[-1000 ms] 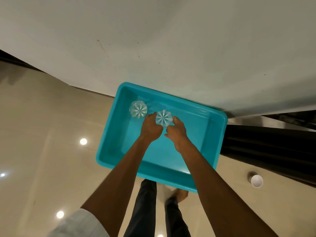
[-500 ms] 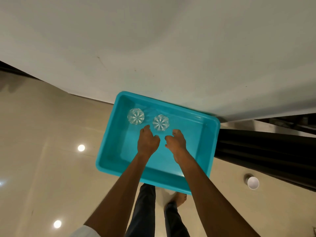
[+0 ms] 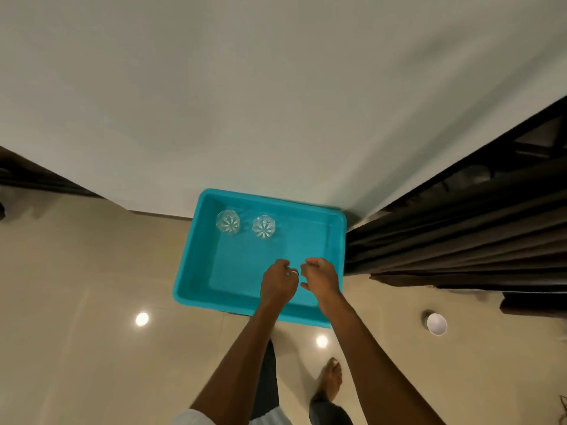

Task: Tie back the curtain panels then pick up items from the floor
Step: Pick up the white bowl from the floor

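A turquoise plastic tub (image 3: 196, 265) stands on the floor against the white wall. Two clear cut glasses stand upright side by side at its far end, one on the left (image 3: 227, 221) and one to its right (image 3: 264, 226). My left hand (image 3: 278, 283) and my right hand (image 3: 320, 279) hover close together over the tub's near right part, fingers loosely curled, holding nothing. Dark curtain panels (image 3: 460, 234) hang at the right, touching the tub's right corner.
A white paper cup (image 3: 436, 323) stands on the beige tiled floor at the right, below the curtain hem. My bare foot (image 3: 330, 378) is on the floor just behind the tub. The white wall (image 3: 276, 102) fills the upper view.
Both hands let go of the right-hand glass, which now stands in the tub, and drew back toward me. The view has risen and pulled away.
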Action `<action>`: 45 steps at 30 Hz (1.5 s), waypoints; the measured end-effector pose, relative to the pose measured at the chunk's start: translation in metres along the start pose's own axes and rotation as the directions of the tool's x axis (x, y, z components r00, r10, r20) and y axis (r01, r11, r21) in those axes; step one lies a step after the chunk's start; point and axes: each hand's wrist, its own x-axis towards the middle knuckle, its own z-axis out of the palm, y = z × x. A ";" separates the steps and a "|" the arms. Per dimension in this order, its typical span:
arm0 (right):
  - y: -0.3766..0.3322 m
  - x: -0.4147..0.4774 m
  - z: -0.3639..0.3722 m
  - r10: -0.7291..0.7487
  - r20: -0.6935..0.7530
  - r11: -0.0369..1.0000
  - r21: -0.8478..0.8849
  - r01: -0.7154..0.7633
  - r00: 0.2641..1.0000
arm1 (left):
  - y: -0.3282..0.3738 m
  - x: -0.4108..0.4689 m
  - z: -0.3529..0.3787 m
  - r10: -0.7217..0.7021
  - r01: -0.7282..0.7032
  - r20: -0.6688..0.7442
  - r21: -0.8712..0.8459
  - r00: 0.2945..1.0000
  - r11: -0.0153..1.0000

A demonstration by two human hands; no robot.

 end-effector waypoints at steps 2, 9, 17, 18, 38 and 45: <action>0.011 -0.016 -0.020 -0.013 -0.002 1.000 0.023 0.013 1.000 | 0.005 -0.029 0.011 0.017 -0.017 -0.012 0.011 1.000 1.000; 0.067 -0.078 -0.111 -0.105 0.002 0.992 0.072 0.105 0.994 | 0.026 -0.130 0.072 0.031 -0.031 -0.067 0.006 0.997 1.000; 0.138 -0.121 -0.195 -0.083 -0.023 0.982 0.167 0.085 0.996 | 0.018 -0.208 0.156 0.045 -0.048 -0.063 -0.050 0.997 0.998; 0.143 -0.124 -0.201 -0.088 -0.025 0.981 0.172 0.091 0.996 | 0.017 -0.214 0.162 0.035 -0.040 -0.062 -0.086 0.997 0.995; 0.240 -0.190 -0.270 -0.101 -0.340 0.955 0.229 0.186 0.935 | 0.002 -0.283 0.236 0.075 -0.059 0.060 -0.225 0.995 0.973; 0.258 -0.194 -0.307 -0.055 -0.370 0.920 0.342 0.191 0.927 | 0.019 -0.298 0.268 0.134 -0.128 0.059 -0.084 0.989 0.988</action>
